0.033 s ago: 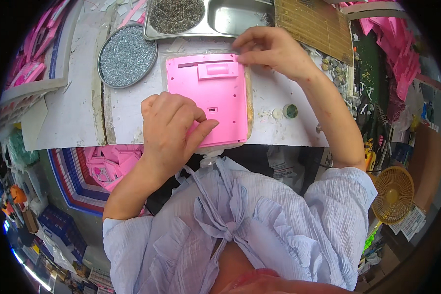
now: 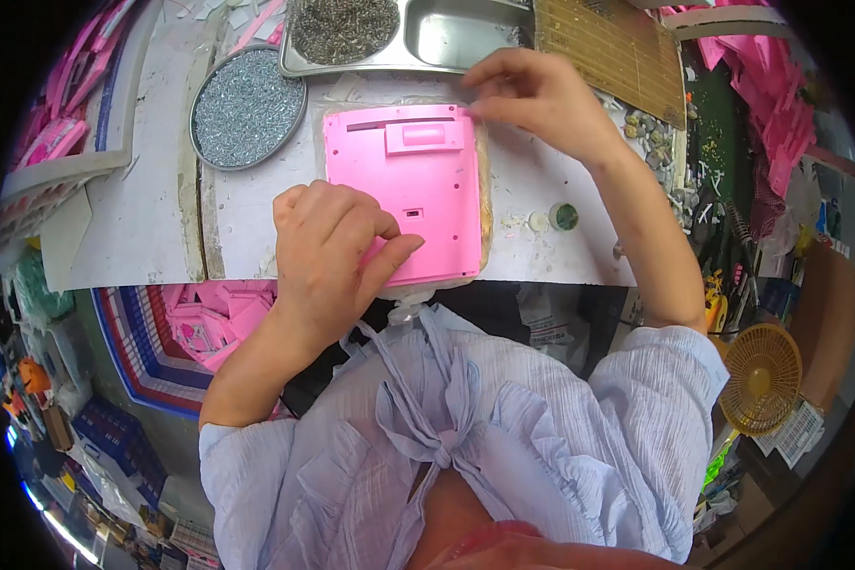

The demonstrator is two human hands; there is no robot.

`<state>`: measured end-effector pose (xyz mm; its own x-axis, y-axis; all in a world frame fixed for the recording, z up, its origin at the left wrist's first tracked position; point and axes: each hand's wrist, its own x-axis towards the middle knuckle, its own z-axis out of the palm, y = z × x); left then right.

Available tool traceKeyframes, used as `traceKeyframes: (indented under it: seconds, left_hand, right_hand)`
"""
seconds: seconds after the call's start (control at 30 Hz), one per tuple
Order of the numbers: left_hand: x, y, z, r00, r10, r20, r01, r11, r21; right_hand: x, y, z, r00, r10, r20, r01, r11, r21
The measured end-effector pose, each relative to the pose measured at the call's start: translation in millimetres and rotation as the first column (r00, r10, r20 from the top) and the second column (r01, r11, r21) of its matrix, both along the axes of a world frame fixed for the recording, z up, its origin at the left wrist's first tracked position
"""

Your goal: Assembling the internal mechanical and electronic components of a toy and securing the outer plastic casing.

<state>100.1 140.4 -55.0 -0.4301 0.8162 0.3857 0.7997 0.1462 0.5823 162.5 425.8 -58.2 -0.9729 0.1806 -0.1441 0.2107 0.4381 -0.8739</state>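
A pink plastic casing (image 2: 427, 180) lies flat on the table on a padded, plastic-wrapped base, its small holes and a raised oblong part facing up. My left hand (image 2: 328, 252) rests over its lower left side, fingers curled and thumb bent in toward them; whatever these fingers may hold is hidden. At the casing's upper right corner is my right hand (image 2: 541, 104), its thumb and fingertips drawn together beside a corner hole. Anything between those fingertips is too small to make out.
A round dish of small silvery screws (image 2: 247, 109) stands left of the casing. Beyond it is a metal tray (image 2: 437, 66) with darker small parts, beside brown cardboard (image 2: 608, 47). A small green-topped pot (image 2: 563, 217) sits to the right. Below left, a basket (image 2: 128, 347) holds pink parts.
My right hand has shifted slightly up and to the right at the corner. The left hand stays in place on the casing.
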Motion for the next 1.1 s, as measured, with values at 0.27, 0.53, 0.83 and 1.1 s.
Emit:
traceKeyframes:
  seconds: [0.27, 0.53, 0.83, 1.1]
  left_hand:
    - [1, -3, -7, 0.998, -0.001, 0.057, -0.001, 0.999, 0.035]
    - [4, -2, -4, 0.998, 0.001, 0.062, -0.005, 0.998, 0.066]
    - [3, -10, -7, 0.996, 0.047, 0.077, -0.054, 0.995, 0.087]
    - [18, 22, -5, 0.994, -0.112, -0.014, 0.113, 0.992, 0.048]
  right_hand:
    - [56, -63, -3, 0.958, -0.195, -0.211, 0.217, 0.972, 0.087]
    - [46, -88, -23, 0.908, -0.342, -0.242, 0.377, 0.919, 0.115]
    - [50, -85, -15, 0.908, -0.378, -0.183, 0.378, 0.925, -0.032]
    - [80, -78, -7, 0.874, -0.403, -0.271, 0.405, 0.913, -0.050]
